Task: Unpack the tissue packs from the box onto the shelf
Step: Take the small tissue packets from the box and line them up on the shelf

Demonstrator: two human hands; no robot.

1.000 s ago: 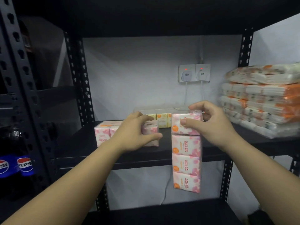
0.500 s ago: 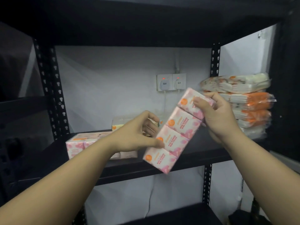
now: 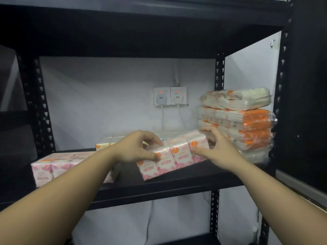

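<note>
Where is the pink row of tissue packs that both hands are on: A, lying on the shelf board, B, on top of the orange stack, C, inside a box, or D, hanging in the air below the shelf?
A: the pink row of tissue packs lies on the black shelf, left hand at one end and right hand at the other, beside the orange stack.

Glossy plastic film on the pink tissue pack (image 3: 172, 156); matt black perforated metal shelf (image 3: 177, 181).

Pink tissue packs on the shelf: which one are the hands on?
The middle pink row, angled between left hand and right hand; the other pink pack sits untouched at the shelf's left.
</note>
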